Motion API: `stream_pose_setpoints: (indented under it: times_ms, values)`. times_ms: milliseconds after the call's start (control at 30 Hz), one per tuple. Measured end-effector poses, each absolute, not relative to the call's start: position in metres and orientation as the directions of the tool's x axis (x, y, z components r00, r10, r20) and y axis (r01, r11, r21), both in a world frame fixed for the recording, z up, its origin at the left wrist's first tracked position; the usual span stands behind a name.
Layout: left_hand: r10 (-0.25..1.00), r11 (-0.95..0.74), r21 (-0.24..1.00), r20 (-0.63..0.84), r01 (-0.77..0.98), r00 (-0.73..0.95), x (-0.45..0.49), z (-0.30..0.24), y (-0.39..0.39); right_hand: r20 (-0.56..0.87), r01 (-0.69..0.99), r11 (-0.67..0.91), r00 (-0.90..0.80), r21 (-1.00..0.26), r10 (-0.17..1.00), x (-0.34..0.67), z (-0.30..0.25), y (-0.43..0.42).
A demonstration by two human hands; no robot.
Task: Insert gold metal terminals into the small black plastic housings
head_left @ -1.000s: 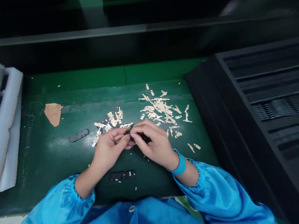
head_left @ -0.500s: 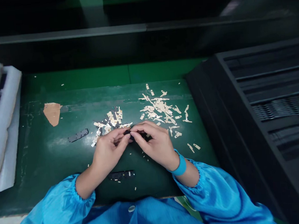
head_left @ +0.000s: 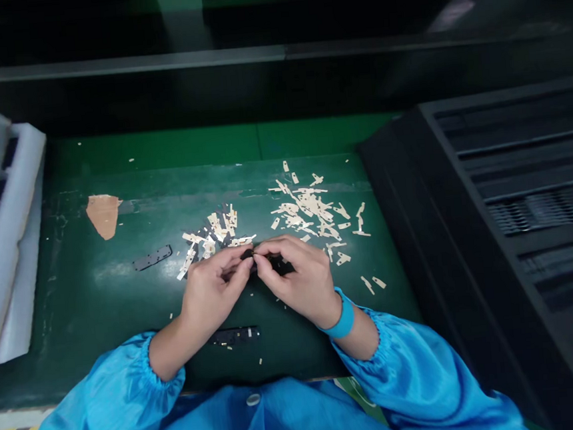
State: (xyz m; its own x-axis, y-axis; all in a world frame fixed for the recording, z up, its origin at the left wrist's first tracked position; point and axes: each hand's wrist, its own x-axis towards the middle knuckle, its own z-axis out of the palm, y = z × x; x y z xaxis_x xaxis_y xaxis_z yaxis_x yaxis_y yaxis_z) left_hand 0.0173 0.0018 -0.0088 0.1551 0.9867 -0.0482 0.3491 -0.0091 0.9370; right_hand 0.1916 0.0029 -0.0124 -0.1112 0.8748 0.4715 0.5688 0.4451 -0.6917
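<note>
Head view showed me the person's two bare hands drawn together above the green table (head_left: pixel 99 308): the left hand (head_left: pixel 213 283) pinched a small dark part (head_left: pixel 247 253) between thumb and fingers, and the right hand (head_left: pixel 299 274) had its thumb and forefinger clamped at the part's near-side end. Fingers hid most of its shape. Taking those fingertips as the dial's centre, the part sat right there, with a mixed heap of pale and dark strips (head_left: pixel 217 226) just beyond, toward half past ten, and loose pale strips (head_left: pixel 310 205) scattered at two. A flat black plate (head_left: pixel 152 258) lay at nine, a torn brown piece (head_left: pixel 103 216) farther off at ten, and a black assembly (head_left: pixel 237 335) near half past six. White foam (head_left: pixel 20 211) leaned at nine, well apart; black trays (head_left: pixel 449 241) stood at three.
</note>
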Motion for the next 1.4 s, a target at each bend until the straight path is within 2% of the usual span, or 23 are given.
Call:
stream_pose_setpoints:
  times_ms: [233,467,567,633,733,833,900,1100,1267,1400]
  values:
    - [0.986,-0.04,0.932,-0.022,0.36,0.166,0.018,-0.01,0.003,0.475,0.628,0.438,-0.122,-0.643,0.872,0.191,-0.011,0.001]
    - [0.976,-0.201,0.824,0.124,0.53,0.178,0.02,-0.005,0.001,0.475,0.675,0.455,-0.173,-0.581,0.863,0.191,-0.012,0.001]
    - [0.977,-0.197,0.811,0.112,0.551,0.184,0.019,-0.001,0.002,0.485,0.655,0.481,-0.196,-0.582,0.853,0.192,-0.011,0.001]
    - [0.981,-0.122,0.86,0.029,0.495,0.192,0.018,0.0,0.003,0.475,0.63,0.491,-0.212,-0.602,0.854,0.193,-0.01,0.001]
    - [0.967,0.116,0.965,-0.164,0.237,0.195,0.017,-0.001,0.006,0.432,0.605,0.477,-0.233,-0.637,0.872,0.195,-0.009,0.002]
    - [0.929,0.328,0.944,-0.317,-0.026,0.192,0.017,-0.002,0.012,0.361,0.559,0.411,-0.205,-0.72,0.91,0.197,-0.009,0.002]
    - [0.909,0.393,0.915,-0.371,-0.095,0.188,0.017,-0.003,0.016,0.323,0.537,0.355,-0.158,-0.765,0.933,0.198,-0.01,0.002]
    - [0.911,0.399,0.908,-0.375,-0.131,0.173,0.016,-0.003,0.019,0.305,0.493,0.294,-0.06,-0.819,0.95,0.193,-0.009,-0.001]
    - [0.939,0.344,0.923,-0.334,-0.174,0.088,0.022,-0.004,0.012,0.19,0.339,0.173,0.02,-0.925,0.981,0.19,-0.006,-0.001]
    - [0.925,0.38,0.899,-0.375,-0.219,0.064,0.023,-0.007,0.014,0.069,0.198,0.066,0.007,-0.978,0.998,0.189,-0.008,0.001]
